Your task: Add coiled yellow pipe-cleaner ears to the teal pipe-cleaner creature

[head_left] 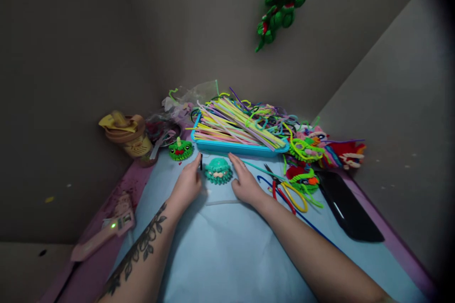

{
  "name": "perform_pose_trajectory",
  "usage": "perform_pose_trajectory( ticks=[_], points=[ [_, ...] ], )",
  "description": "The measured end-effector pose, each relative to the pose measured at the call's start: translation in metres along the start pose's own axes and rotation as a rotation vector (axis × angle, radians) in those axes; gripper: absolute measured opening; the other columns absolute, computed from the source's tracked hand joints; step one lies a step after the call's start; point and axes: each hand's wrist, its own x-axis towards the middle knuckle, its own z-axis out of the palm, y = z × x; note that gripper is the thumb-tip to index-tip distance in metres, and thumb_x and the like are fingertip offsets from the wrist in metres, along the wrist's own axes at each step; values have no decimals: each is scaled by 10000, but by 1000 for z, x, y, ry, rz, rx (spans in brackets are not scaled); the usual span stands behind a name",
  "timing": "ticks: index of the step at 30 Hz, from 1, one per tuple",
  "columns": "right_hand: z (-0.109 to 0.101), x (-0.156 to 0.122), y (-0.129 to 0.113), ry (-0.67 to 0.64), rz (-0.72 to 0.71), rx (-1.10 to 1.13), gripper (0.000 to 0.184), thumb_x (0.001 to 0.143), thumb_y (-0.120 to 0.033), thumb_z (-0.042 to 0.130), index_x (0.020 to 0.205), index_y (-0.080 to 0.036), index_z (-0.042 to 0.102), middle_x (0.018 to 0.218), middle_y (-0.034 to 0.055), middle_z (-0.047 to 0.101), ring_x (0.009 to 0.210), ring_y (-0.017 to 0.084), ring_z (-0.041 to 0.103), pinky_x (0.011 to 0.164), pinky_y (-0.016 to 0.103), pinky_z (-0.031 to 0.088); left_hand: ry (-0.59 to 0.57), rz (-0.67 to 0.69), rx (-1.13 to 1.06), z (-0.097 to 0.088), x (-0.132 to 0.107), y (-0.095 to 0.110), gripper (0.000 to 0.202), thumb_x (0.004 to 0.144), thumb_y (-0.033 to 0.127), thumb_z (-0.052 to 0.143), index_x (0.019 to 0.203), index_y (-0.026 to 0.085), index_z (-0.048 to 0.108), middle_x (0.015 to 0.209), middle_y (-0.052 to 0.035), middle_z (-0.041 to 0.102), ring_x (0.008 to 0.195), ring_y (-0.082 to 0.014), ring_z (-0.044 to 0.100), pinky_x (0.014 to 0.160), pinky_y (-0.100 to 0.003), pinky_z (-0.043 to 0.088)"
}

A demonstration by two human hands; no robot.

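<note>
A small teal pipe-cleaner figure [218,171] sits on the light blue table cover [227,246] between my hands. My left hand [187,182] rests just left of it, fingers pinched on a small black piece by the figure's edge. My right hand [244,182] lies flat on the cover just right of the figure, fingers stretched out and holding nothing. A thin white strip lies on the cover in front of the figure.
A blue tray [237,147] of pastel pipe cleaners stands behind. A green figure [181,149] and a tan cup [130,135] are at left, scissors [284,189], tangled pipe cleaners and a black phone [348,208] at right, a pink device [103,234] near left.
</note>
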Motion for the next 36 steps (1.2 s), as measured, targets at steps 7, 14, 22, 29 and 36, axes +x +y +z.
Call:
perform_pose_trajectory(
  ticks=[7, 14, 22, 29, 36],
  points=[
    [4, -2, 4, 100, 132, 136, 740, 650, 27, 381, 1363, -171, 380, 1280, 123, 552, 1175, 220, 533, 992, 426, 452, -3, -148, -118, -2, -1, 6, 586, 729, 27, 386, 1300, 120, 480, 1051, -92, 704, 953, -202, 664, 831, -302, 513],
    [12, -3, 11, 61, 161, 248, 733, 647, 9, 397, 1353, -188, 409, 1250, 95, 588, 1134, 207, 573, 968, 390, 481, -61, -180, -160, 1, -1, 8, 581, 709, 20, 404, 1281, 73, 497, 1079, -118, 690, 1010, -213, 641, 893, -310, 479],
    [1, 1, 2, 11, 136, 7, 676, 669, -87, 537, 1334, -132, 423, 1301, 155, 515, 1216, 281, 457, 1033, 475, 374, -69, -102, -31, 1, -2, 3, 622, 708, 36, 445, 1328, 97, 442, 1126, -149, 646, 1011, -247, 602, 878, -368, 468],
    [3, 3, 2, 2, 159, 116, 651, 695, -117, 581, 1323, -205, 429, 1280, 122, 533, 1177, 265, 485, 993, 471, 398, -56, -123, -107, 5, -1, 5, 571, 739, 116, 542, 1306, 149, 477, 1046, -126, 667, 963, -233, 616, 860, -368, 478],
    [1, 10, 10, 83, 296, 653, 574, 707, -193, 611, 1260, -206, 459, 1264, 135, 556, 1124, 223, 559, 876, 369, 497, -3, -355, -782, 9, 7, 1, 545, 700, 266, 648, 1207, 94, 544, 1113, -157, 657, 989, -248, 631, 817, -367, 521]
  ],
)
